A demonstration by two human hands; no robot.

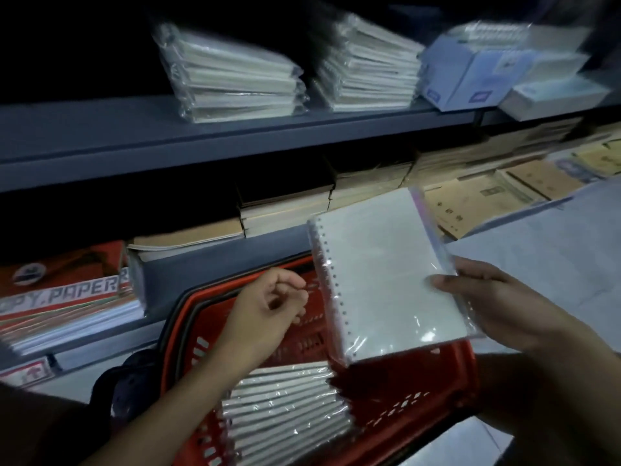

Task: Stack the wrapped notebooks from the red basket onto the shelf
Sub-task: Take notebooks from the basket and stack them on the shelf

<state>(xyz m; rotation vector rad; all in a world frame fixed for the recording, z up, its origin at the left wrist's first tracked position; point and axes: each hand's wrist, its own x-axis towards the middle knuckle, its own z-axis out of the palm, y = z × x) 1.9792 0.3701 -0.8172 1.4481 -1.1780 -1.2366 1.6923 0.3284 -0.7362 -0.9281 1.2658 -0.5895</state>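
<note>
Right hand: right hand (504,304) is clamped on the lower right edge of a white spiral-punched notebook in clear plastic wrap (386,277), thumb on top, fingers underneath.
Left hand: left hand (268,311) is held over the basket w/ fingers loosely curled, nothing gripped; thumb and forefinger tips nearly meet.
Held notebook: raised above the basket, tilted, punched edge to the left, top end pointed twd the lower shelf.
Basket: red plastic slotted shopping basket (420,398) w/ dark handles is seen below both hands.
Basket contents: row of wrapped white notebooks (285,408) is packed on edge in the basket's left part.
Upper shelf: dark grey metal shelf board (168,136) carries two leaning stacks of clear-wrapped white notebooks (235,79), just beside each other; pale blue cardboard boxes (470,79) are set to their right.
Lower shelf: brown kraft-cover exercise books (470,203) are laid in stacks and rows.
Far left: red-and-white copy paper reams (67,297), lettering "PAPER" legible, are piled flat.
Room: dimly lit; back of the upper shelf is lost in shadow, edges of the view blurred.
</note>
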